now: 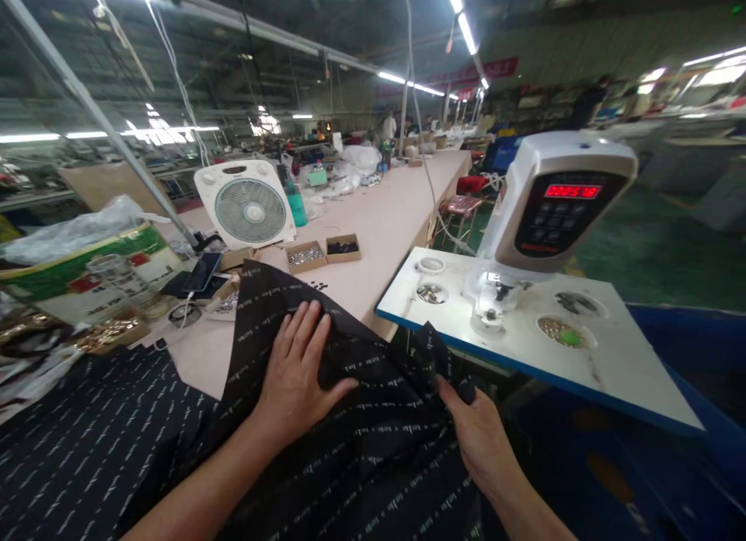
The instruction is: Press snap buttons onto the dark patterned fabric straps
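Black fabric (350,455) with rows of small white print spreads before me, partly on the table and partly hanging off its edge. My left hand (300,362) lies flat on it, fingers stretched out and thumb apart. A fold of the same fabric is pinched in my right hand (475,424), between thumb and fingers; the fingertips are partly hidden. Just beyond that hand stands a white snap-fastening machine (559,199) with a red lit display. Its white board (611,354) has round wells with small metal parts in them.
A white box fan (248,203) stands on the long table (385,222). Small cardboard boxes hold metal pieces (306,256) and black pieces (343,247). At left are a phone (202,273), a green carton (87,269) and more printed black fabric (99,440).
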The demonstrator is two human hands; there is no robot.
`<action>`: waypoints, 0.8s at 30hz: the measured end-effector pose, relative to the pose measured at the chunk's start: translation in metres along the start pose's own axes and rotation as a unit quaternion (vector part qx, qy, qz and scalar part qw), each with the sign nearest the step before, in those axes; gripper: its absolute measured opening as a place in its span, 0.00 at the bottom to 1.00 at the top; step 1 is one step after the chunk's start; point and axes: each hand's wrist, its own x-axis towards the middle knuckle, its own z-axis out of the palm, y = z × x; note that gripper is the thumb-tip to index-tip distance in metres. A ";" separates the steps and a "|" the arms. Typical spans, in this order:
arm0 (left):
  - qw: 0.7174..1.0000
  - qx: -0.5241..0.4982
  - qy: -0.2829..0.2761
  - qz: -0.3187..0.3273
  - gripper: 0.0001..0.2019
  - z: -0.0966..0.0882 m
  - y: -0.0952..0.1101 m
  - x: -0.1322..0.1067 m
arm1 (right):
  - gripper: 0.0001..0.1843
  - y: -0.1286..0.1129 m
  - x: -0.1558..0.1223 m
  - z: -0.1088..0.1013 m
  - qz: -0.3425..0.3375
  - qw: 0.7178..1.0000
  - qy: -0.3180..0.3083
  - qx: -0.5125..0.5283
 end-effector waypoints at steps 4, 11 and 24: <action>0.998 -0.009 -0.013 0.061 0.47 0.002 0.002 0.031 | 0.25 -0.014 -0.004 -0.009 -0.023 0.989 0.037 -0.143; 0.930 -0.167 -0.317 0.078 0.26 0.040 0.005 0.041 | 0.27 -0.008 0.004 -0.030 -0.029 0.978 0.027 -0.204; 0.766 -0.519 -0.364 -0.110 0.12 0.046 0.027 0.005 | 0.24 -0.049 0.001 0.019 -0.393 0.751 -0.256 -0.466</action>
